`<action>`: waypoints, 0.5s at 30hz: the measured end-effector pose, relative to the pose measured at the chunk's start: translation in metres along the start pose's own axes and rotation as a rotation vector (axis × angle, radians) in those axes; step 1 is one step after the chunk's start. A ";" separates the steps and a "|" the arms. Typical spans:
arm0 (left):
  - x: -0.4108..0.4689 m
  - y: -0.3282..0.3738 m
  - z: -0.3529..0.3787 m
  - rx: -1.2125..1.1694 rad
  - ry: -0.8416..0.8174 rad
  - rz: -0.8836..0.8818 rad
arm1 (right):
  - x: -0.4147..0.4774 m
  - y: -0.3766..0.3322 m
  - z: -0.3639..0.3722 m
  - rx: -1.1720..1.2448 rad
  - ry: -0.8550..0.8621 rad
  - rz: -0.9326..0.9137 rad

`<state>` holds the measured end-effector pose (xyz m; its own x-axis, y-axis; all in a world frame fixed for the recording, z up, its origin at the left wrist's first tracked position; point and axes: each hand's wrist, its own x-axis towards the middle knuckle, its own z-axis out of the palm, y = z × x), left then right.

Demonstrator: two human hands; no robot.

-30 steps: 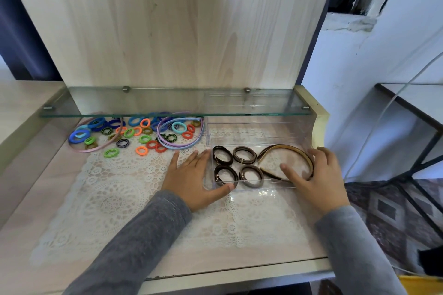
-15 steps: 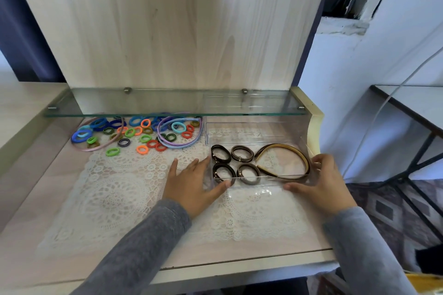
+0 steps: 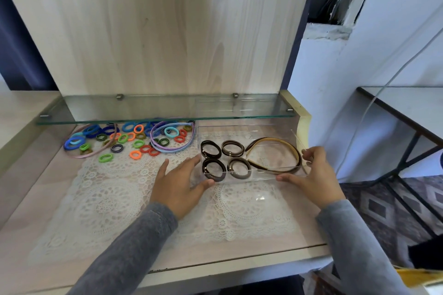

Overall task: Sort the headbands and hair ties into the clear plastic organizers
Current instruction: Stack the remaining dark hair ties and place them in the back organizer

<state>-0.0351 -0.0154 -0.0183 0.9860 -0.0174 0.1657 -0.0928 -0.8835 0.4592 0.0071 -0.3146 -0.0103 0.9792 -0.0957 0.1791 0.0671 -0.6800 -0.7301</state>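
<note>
Head view: the worktop [image 3: 36, 211] carries a lace mat [image 3: 107, 199] under a glass shelf [image 3: 143, 108]. At the mat's right end sits the clear organizer [image 3: 239, 178], framed by both hands. The left hand [image 3: 177, 182] lies with straight fingers against its left wall and the thumb at the front corner. The right hand [image 3: 314, 172] curls its fingers over the right wall, with the thumb along the front edge.

The step looks like squaring up or shifting this tray rather than filling it. The next move probably calls for letting go and reaching left to the unsorted pile.

Inside, the wide right compartment holds 1 brown headband [image 3: 275, 139], and 4 dark hair ties [image 3: 211, 148] lie flat in a 2-by-2 block on the left. A second organizer [image 3: 239, 128] stands just behind, with nothing visible in it.

Loose on the mat wait a purple headband [image 3: 172, 149], a pink headband [image 3: 81, 155] and many coloured hair ties [image 3: 134, 137].
</note>
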 end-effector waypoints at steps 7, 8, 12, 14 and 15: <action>0.002 0.007 -0.008 -0.017 0.024 -0.009 | 0.004 -0.005 -0.007 0.012 0.015 -0.029; 0.003 0.008 -0.009 -0.014 0.028 -0.015 | 0.005 -0.006 -0.008 0.011 0.018 -0.032; 0.006 0.012 -0.013 -0.017 0.037 -0.038 | 0.010 -0.009 -0.009 0.012 0.019 -0.036; 0.008 0.014 -0.015 -0.025 0.041 -0.043 | 0.014 -0.009 -0.009 0.006 0.015 -0.036; 0.010 0.014 -0.016 -0.027 0.039 -0.046 | 0.015 -0.010 -0.008 0.002 0.014 -0.037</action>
<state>-0.0292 -0.0204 0.0038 0.9832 0.0413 0.1778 -0.0520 -0.8701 0.4902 0.0198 -0.3153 0.0048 0.9732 -0.0810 0.2151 0.1033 -0.6819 -0.7242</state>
